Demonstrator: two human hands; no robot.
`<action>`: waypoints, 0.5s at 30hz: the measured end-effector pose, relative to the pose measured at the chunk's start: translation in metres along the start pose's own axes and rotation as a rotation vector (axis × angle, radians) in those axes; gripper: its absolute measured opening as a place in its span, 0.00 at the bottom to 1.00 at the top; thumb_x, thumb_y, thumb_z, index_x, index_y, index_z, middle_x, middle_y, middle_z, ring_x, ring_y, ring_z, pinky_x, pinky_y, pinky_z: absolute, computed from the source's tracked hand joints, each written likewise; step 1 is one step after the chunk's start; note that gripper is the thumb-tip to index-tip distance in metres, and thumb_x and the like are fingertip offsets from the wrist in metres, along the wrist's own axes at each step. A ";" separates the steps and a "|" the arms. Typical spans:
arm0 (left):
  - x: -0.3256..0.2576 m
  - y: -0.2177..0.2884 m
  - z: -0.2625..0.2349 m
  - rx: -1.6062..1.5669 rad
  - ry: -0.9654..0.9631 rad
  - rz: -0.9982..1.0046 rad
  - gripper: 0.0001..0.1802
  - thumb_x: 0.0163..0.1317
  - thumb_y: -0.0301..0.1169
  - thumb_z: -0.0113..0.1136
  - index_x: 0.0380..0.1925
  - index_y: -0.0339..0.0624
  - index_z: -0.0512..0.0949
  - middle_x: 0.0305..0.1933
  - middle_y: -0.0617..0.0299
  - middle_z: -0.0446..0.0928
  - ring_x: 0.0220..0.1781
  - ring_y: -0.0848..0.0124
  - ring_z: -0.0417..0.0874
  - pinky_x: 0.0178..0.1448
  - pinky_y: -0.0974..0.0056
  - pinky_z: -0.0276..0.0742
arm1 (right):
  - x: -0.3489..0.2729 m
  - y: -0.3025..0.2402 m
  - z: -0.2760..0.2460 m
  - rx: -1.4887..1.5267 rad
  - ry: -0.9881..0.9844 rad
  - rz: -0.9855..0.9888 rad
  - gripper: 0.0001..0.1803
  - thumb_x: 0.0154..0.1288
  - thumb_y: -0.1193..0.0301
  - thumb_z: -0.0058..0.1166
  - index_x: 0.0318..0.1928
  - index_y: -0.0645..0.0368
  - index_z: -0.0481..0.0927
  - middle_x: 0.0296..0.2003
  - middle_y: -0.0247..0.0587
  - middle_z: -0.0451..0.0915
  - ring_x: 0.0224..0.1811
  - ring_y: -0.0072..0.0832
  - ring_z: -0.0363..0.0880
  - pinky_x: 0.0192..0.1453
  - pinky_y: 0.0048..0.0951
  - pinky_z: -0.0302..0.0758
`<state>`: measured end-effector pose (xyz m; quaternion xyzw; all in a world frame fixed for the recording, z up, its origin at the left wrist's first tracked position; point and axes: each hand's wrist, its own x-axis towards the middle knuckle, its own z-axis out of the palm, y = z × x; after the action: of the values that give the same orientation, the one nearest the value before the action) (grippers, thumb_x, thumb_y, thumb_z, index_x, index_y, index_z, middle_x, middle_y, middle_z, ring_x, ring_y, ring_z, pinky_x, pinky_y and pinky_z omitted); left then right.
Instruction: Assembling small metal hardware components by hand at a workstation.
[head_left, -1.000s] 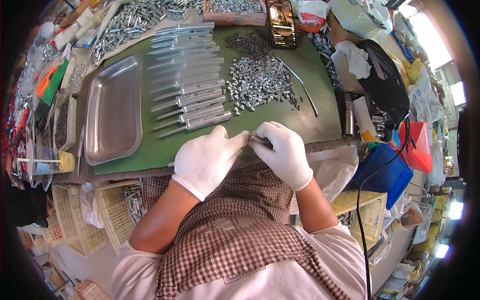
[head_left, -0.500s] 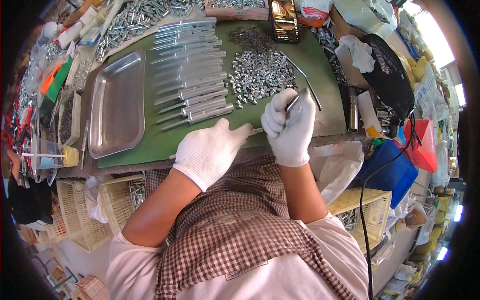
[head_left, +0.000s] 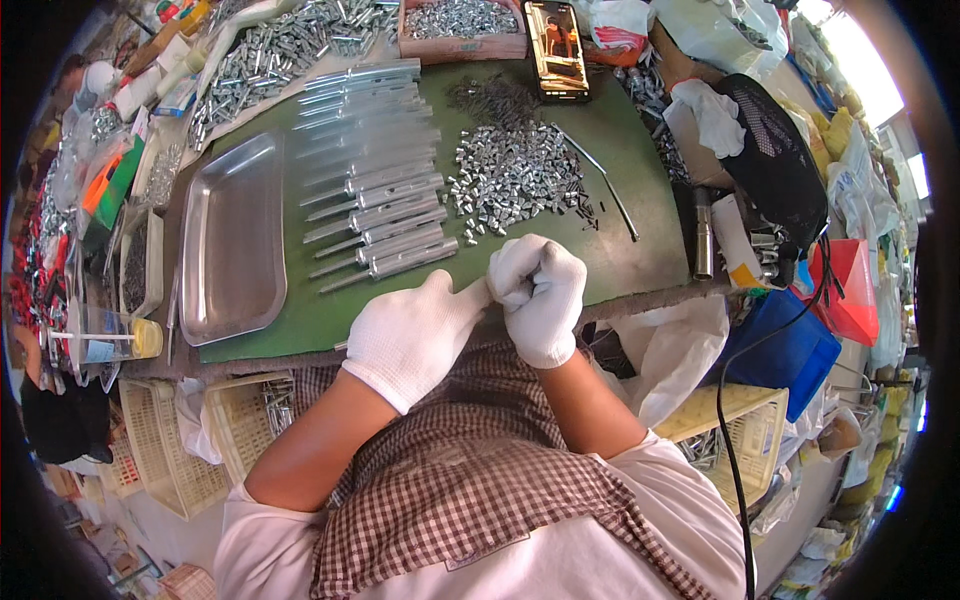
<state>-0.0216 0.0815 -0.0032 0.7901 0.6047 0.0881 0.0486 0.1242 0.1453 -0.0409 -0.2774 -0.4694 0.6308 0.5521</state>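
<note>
Whatever the right hand (head_left: 540, 295) clasps (fingers curled over it), small metal pieces (head_left: 515, 180) too tiny to identify

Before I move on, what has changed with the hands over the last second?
The right hand rose toward the pile of small metal parts with a thin rod, then drew back to the mat's near edge; it is now a closed fist and the rod is hidden. The left hand stayed beside it, fingertips touching the fist. The row of metal tubes, the steel tray and the pile lie as before.
</note>
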 end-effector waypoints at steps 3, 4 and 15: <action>0.006 0.006 -0.007 0.017 -0.010 0.038 0.08 0.68 0.41 0.62 0.41 0.53 0.80 0.31 0.60 0.74 0.26 0.58 0.84 0.28 0.54 0.81 | -0.005 0.003 -0.010 0.139 -0.045 -0.013 0.27 0.79 0.62 0.32 0.18 0.58 0.63 0.16 0.30 0.57 0.18 0.23 0.52 0.25 0.30 0.49; 0.012 0.008 -0.002 0.016 -0.011 0.040 0.08 0.68 0.41 0.62 0.41 0.53 0.80 0.31 0.60 0.74 0.26 0.58 0.84 0.28 0.54 0.81 | -0.005 0.002 -0.010 0.138 -0.043 -0.013 0.27 0.79 0.62 0.32 0.18 0.58 0.63 0.16 0.30 0.57 0.18 0.23 0.52 0.25 0.30 0.49; -0.027 -0.010 -0.001 -0.106 0.195 -0.129 0.14 0.65 0.41 0.67 0.48 0.53 0.84 0.36 0.60 0.81 0.32 0.57 0.85 0.36 0.56 0.81 | 0.014 -0.005 -0.025 0.619 -0.024 0.113 0.31 0.80 0.49 0.32 0.22 0.56 0.65 0.15 0.25 0.52 0.16 0.20 0.49 0.21 0.27 0.48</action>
<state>-0.0383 0.0581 -0.0066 0.7337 0.6504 0.1932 0.0369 0.1447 0.1659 -0.0435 -0.1142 -0.2455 0.7766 0.5688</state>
